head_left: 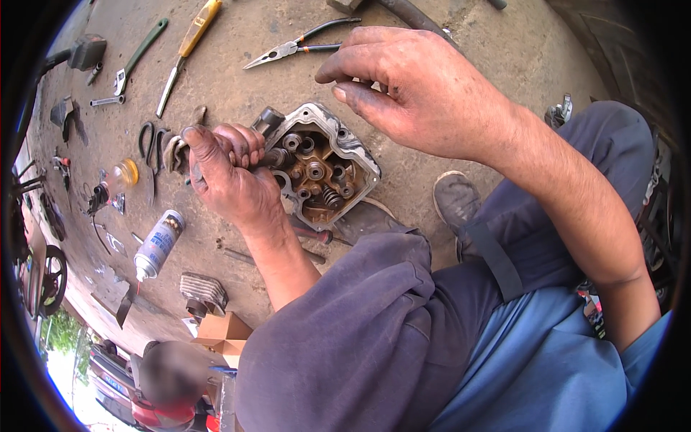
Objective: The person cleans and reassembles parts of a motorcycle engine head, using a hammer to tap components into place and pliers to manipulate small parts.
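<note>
My left hand [234, 165] is closed in a fist round a dark metal tool whose kind I cannot make out. Its thick round end [276, 158] meets the near-left side of an engine cylinder head [363, 162]. Inside that oily brown casting show a coil spring [332, 198] and several round seats. A dark cylindrical piece [268, 121] sticks out just beyond my knuckles. My right hand [410, 93] hovers above and right of the head, fingers bent, with a gap between thumb and forefinger and nothing visible in it. Needle-nose pliers [288, 50] lie on the ground beside it.
Left on the concrete lie a yellow-handled screwdriver [194, 32], an adjustable wrench [140, 56], a small spanner [108, 101], scissors [151, 162] and a spray can [160, 243]. A finned metal part [203, 289] and a cardboard box [223, 333] are nearer. My shoe [456, 201] stands right.
</note>
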A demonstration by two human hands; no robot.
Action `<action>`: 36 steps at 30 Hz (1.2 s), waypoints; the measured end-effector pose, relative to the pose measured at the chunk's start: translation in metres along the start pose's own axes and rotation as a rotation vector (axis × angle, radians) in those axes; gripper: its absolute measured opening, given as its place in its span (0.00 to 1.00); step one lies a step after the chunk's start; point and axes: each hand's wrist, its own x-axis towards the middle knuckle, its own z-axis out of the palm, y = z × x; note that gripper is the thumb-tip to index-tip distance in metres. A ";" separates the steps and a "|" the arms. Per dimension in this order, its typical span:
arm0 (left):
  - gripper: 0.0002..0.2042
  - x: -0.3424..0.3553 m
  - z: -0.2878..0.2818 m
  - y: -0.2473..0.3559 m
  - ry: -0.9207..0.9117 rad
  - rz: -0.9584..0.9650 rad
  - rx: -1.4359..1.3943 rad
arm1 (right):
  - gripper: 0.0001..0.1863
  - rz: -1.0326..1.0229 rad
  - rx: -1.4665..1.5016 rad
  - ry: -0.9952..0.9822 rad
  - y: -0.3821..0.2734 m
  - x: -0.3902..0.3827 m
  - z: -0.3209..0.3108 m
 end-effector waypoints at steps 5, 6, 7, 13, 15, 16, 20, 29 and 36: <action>0.27 0.000 0.002 0.000 0.010 -0.006 0.014 | 0.09 -0.002 -0.003 -0.001 0.002 0.001 0.003; 0.27 -0.001 0.004 0.000 0.008 -0.008 0.014 | 0.09 -0.007 -0.003 0.012 0.003 0.000 0.004; 0.27 -0.001 0.005 -0.001 0.021 0.000 0.029 | 0.09 -0.013 -0.004 0.024 0.004 0.000 0.004; 0.27 -0.003 0.008 -0.004 0.020 0.007 0.066 | 0.09 0.007 -0.039 -0.026 0.008 0.003 0.005; 0.27 -0.004 0.008 -0.004 0.025 0.015 0.047 | 0.09 0.002 -0.015 -0.014 0.008 0.006 0.007; 0.26 -0.008 0.011 -0.005 0.041 0.101 0.104 | 0.09 -0.003 0.004 -0.004 0.007 0.008 0.008; 0.25 -0.010 0.013 -0.011 0.082 0.220 0.211 | 0.10 -0.010 0.017 0.032 0.008 0.012 0.010; 0.24 -0.006 0.010 -0.020 0.087 0.240 0.199 | 0.10 0.065 0.164 -0.004 -0.010 0.040 0.017; 0.18 -0.007 -0.018 -0.038 0.048 0.663 0.904 | 0.12 0.089 0.104 -0.359 -0.056 0.111 0.044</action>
